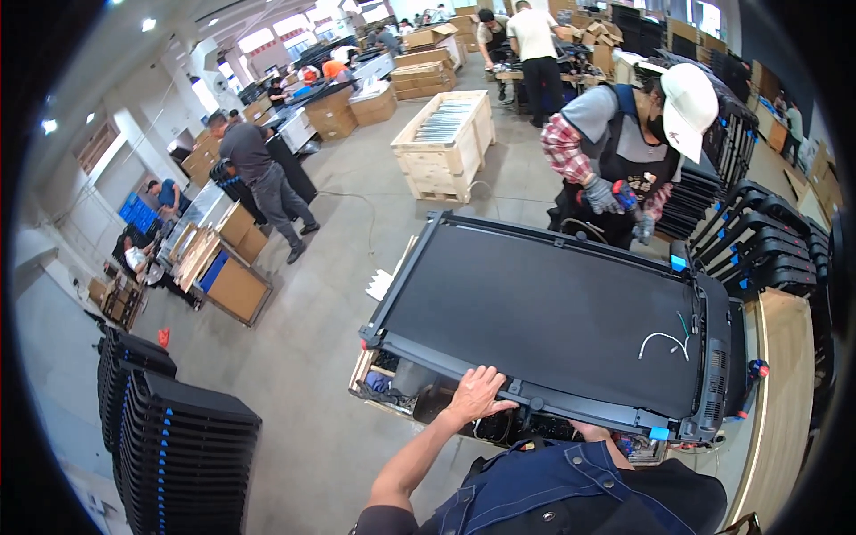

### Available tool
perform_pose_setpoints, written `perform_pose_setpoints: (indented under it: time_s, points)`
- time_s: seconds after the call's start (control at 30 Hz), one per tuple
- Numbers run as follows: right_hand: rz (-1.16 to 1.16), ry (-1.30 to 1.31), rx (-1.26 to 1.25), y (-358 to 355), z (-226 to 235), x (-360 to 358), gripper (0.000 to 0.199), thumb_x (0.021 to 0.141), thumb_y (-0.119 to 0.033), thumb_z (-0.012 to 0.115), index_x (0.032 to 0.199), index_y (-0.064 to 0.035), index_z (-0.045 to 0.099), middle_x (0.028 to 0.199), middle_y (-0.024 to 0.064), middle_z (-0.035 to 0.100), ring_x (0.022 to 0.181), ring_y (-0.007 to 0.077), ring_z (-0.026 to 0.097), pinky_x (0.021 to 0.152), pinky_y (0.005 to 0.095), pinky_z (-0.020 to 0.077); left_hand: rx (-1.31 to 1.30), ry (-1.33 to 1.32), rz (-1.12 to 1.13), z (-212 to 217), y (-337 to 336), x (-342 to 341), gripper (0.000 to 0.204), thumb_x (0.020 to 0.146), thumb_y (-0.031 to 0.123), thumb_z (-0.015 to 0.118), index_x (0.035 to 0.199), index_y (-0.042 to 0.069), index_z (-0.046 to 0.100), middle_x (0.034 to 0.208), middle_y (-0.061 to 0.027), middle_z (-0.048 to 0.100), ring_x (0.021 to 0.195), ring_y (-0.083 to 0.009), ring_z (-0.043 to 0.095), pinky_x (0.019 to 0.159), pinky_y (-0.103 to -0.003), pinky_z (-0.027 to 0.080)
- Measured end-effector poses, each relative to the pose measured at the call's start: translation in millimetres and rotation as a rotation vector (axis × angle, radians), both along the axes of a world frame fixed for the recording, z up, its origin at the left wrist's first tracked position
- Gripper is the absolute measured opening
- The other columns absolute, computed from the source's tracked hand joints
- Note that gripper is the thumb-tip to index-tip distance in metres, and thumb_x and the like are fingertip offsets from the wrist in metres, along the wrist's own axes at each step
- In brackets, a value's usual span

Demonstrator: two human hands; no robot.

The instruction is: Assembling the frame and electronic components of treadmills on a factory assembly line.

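A treadmill base (544, 312) with a wide black belt and dark side rails lies flat before me on a workbench. My left hand (480, 394) rests on its near side rail, fingers spread over the top edge. Farther right, my right hand (590, 432) is at the underside of the same rail, its fingers hidden by the frame. White and green wires (669, 342) lie loose on the belt near the motor cover (716, 357) at the right end. Blue tape (659, 433) sticks to the near right corner.
Across the base, a co-worker in gloves holds a red and blue power drill (628, 194). Another cordless tool (756, 371) is at the right end. Stacked black frames (187, 446) stand at lower left, more black parts (758, 236) at right. A wooden crate (443, 147) stands beyond.
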State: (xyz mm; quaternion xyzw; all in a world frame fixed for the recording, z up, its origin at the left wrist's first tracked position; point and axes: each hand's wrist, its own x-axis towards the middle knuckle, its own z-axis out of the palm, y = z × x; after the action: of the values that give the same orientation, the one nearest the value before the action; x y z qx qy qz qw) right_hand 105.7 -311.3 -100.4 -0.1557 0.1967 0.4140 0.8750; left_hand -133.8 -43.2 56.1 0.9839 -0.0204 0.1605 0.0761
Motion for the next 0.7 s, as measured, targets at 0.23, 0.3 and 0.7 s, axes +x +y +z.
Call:
perform_pose_setpoints:
  time_s: [0.23,0.3,0.7]
  points:
    - [-0.017,-0.040,-0.060,-5,7,25,0.041,0.095,-0.040,0.058,0.121,-0.0093,0.065,0.125,0.0096,0.066,0.118,0.0292,0.059,0.107,0.0467,0.0444,0.017,-0.089,-0.024,-4,4,-3,0.059,0.079,0.068,0.064,0.088,0.009,0.058,0.087,-0.0075,0.052,0.082,-0.0264,0.054,0.069,-0.039,0.044]
    - [-0.036,-0.020,-0.080,-15,-2,9,0.041,0.095,-0.041,0.058,0.121,-0.0094,0.065,0.125,0.0095,0.066,0.118,0.0292,0.059,0.107,0.0467,0.0444,-0.002,-0.153,-0.054,2,5,-1,0.058,0.078,0.067,0.066,0.085,0.010,0.057,0.085,-0.0067,0.051,0.080,-0.0255,0.053,0.067,-0.037,0.042]
    - [-0.256,0.065,-0.142,-79,-22,-40,0.042,0.094,-0.042,0.059,0.120,-0.0100,0.065,0.125,0.0090,0.066,0.118,0.0295,0.059,0.107,0.0468,0.0444,-0.033,-0.100,0.011,-1,-14,14,0.059,0.082,0.065,0.065,0.086,0.006,0.057,0.087,-0.0091,0.051,0.085,-0.0272,0.053,0.072,-0.039,0.043]
